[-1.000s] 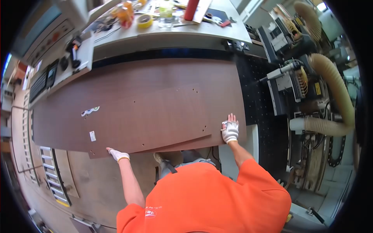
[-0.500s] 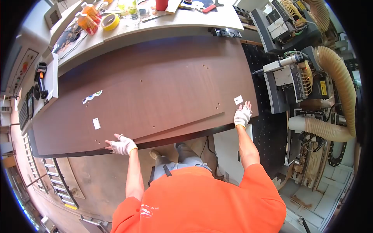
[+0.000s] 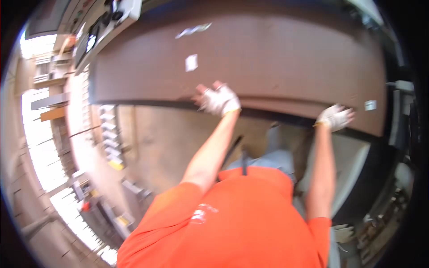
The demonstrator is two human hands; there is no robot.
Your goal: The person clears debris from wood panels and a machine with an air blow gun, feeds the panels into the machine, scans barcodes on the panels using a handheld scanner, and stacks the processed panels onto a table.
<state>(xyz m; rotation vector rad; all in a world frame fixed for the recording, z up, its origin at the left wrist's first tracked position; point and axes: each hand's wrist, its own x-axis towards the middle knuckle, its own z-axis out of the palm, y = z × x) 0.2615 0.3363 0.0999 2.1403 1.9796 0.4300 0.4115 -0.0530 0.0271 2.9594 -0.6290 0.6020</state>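
A large brown wooden panel [image 3: 286, 58] lies across the upper part of the view, with another panel edge showing along its front. My left hand [image 3: 217, 99], in a white fingerless glove, is at the front edge left of the middle, fingers spread. Farther right along that edge, my right hand [image 3: 335, 117], gloved alike, has its fingers stretched out to the right. Neither hand holds anything; blur hides whether they press on the wood. A white label [image 3: 191, 63] lies above my left hand, a second label [image 3: 370, 105] right of my right hand. A patterned strip [image 3: 193, 30] is farther back.
A workstation shelf [image 3: 127, 18] with dark devices juts in at upper left. On the floor at left is a ladder-like metal frame [image 3: 111, 136]. A black machine bed [image 3: 364, 178] stands at right, with a pale cabinet panel [image 3: 342, 167] beside my right forearm.
The view has swung left, so the panel and my hands appear farther right. My left hand's fingers now point more upward. The machine heads and the cluttered back table have left the view.
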